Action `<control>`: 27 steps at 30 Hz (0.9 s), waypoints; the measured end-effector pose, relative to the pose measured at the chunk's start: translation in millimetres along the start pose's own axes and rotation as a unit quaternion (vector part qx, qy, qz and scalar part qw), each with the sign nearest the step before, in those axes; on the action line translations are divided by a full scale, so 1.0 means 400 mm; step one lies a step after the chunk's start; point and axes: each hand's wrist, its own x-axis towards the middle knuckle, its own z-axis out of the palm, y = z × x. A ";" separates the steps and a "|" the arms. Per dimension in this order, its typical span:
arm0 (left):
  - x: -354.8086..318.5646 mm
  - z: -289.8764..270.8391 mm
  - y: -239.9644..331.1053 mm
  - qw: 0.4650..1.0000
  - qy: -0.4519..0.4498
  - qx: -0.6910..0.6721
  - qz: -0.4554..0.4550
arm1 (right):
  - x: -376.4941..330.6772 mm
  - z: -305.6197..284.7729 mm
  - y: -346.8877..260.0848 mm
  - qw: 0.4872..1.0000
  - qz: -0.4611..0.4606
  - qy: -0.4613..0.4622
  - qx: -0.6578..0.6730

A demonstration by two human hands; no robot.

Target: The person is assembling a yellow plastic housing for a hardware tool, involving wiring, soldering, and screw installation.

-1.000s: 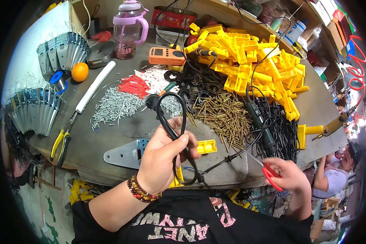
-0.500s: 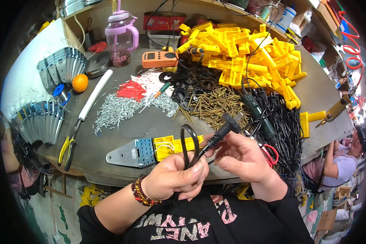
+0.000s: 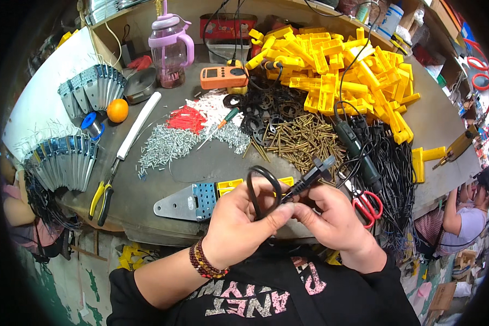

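Note:
A black power cord [image 3: 269, 173] with a moulded plug [image 3: 316, 173] is held between both hands above the front of the table. My left hand [image 3: 239, 220] is closed on the cord, which bends up in a loop over its fingers. My right hand [image 3: 337, 220] pinches it just below the plug, its thumb meeting the left thumb. The plug points up and to the right. Behind my left hand lies a grey tapered metal plate [image 3: 175, 204] with a blue perforated section [image 3: 205, 200], joined to a yellow plastic housing [image 3: 229, 186] that my fingers partly hide.
Yellow plastic housings [image 3: 331, 60] are heaped at the back right, beside brass screws [image 3: 304, 138] and bundled black cords [image 3: 388, 163]. Red-handled scissors [image 3: 368, 209] lie near my right hand. Pliers [image 3: 100, 201], silver screws [image 3: 165, 145], a lilac-lidded jug [image 3: 169, 51] and an orange meter [image 3: 223, 77] stand leftward.
My hands have come together at the cord. The right fingers, loosely spread near the plug before, now pinch just below it. The whole view has shifted slightly.

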 end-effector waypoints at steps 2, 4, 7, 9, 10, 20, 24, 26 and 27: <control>-0.002 -0.004 0.009 0.998 0.014 -0.045 -0.033 | 0.003 0.003 0.007 0.992 0.031 -0.056 0.105; -0.004 -0.012 0.005 0.987 -0.006 -0.146 -0.065 | 0.001 0.007 -0.002 0.966 0.105 -0.065 0.228; -0.001 -0.028 -0.009 0.939 -0.052 -0.315 -0.128 | 0.007 0.027 0.043 0.919 0.144 -0.092 0.354; -0.002 -0.027 -0.007 0.932 -0.060 -0.329 -0.136 | 0.009 0.033 0.045 0.887 0.153 -0.105 0.423; -0.001 -0.030 -0.012 0.927 -0.060 -0.344 -0.135 | 0.007 0.035 0.041 0.874 0.155 -0.104 0.449; -0.015 -0.023 -0.016 0.939 -0.005 -0.314 -0.137 | 0.009 0.052 0.041 0.959 -0.276 0.059 -0.023; -0.019 -0.021 -0.017 0.948 -0.004 -0.290 -0.127 | 0.000 0.045 0.035 0.908 -0.359 0.135 -0.171; -0.022 -0.014 -0.019 0.959 -0.002 -0.266 -0.100 | 0.000 0.047 0.029 0.897 -0.367 0.152 -0.192; -0.022 -0.010 -0.020 0.958 -0.001 -0.267 -0.101 | -0.004 0.050 0.028 0.887 -0.372 0.171 -0.212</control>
